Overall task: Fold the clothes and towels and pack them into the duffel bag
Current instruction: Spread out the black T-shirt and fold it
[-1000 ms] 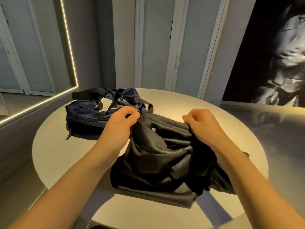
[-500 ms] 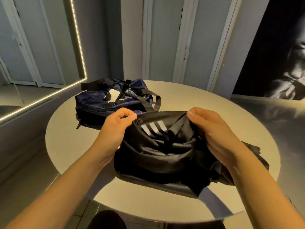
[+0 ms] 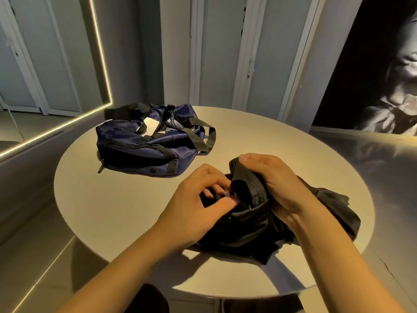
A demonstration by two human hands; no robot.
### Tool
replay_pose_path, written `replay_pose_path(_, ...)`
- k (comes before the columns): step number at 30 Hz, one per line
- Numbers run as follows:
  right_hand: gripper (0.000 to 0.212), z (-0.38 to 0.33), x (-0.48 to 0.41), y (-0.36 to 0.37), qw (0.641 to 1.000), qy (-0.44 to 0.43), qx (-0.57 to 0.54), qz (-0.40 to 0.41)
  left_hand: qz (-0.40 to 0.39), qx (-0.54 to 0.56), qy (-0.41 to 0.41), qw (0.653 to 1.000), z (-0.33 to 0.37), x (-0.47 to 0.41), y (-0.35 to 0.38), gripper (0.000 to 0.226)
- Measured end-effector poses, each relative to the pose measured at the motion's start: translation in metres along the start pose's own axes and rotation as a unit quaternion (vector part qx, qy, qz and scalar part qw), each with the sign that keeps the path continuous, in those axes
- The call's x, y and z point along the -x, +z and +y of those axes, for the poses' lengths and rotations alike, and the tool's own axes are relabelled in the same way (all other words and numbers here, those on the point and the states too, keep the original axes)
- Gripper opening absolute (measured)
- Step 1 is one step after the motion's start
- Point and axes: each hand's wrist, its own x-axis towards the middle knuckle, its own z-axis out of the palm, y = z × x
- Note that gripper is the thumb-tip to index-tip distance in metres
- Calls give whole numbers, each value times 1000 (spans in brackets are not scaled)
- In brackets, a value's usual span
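The black garment (image 3: 259, 231) sits bunched at the lower right of the frame, near the table's front edge. The right hand (image 3: 277, 184) is clenched round a wad of it and the left hand (image 3: 198, 206) picks into its folds with curled fingers. Wadded like this, I fear any fold comes out lumpy, and a tug could drag the trailing end off the rim. The duffel bag (image 3: 146, 143) lies slumped at centre left, well apart, so packing may snag on its straps. The round pale table (image 3: 112, 211) looks smooth. A light-edged mirror (image 3: 45, 64) hangs upper left, panelled doors (image 3: 216, 53) stand behind, and a dark picture (image 3: 372, 64) is at upper right.
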Motion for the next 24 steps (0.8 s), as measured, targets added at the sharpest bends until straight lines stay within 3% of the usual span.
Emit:
replay_pose_path(2,27,2,0,1,1000,11,11,6,1,25,-1,1000,0,-2,1,16)
replay_pose_path(5,26,2,-1,1,999,21,-22,38,-48,70,-68,994,0,-3,0,15)
replay_pose_path(9,26,-2,-1,-1,988,66,-96,100,-97,-1,-115,989,-17,-2,0,10)
replay_pose_path(15,21,0,4,-9,984,93,-117,95,-52,49,-152,986,-23,1,-11,16)
replay_pose_path(17,23,1,6,-16,980,107,-152,76,-13,106,-165,981,-16,-4,-19,15)
replay_pose_path(20,38,3,11,-23,967,117,-227,-17,25,209,-189,959,1,-13,-32,26)
replay_pose_path(24,31,14,13,-29,992,59,-9,-107,69,294,-236,924,18,-23,-39,31)
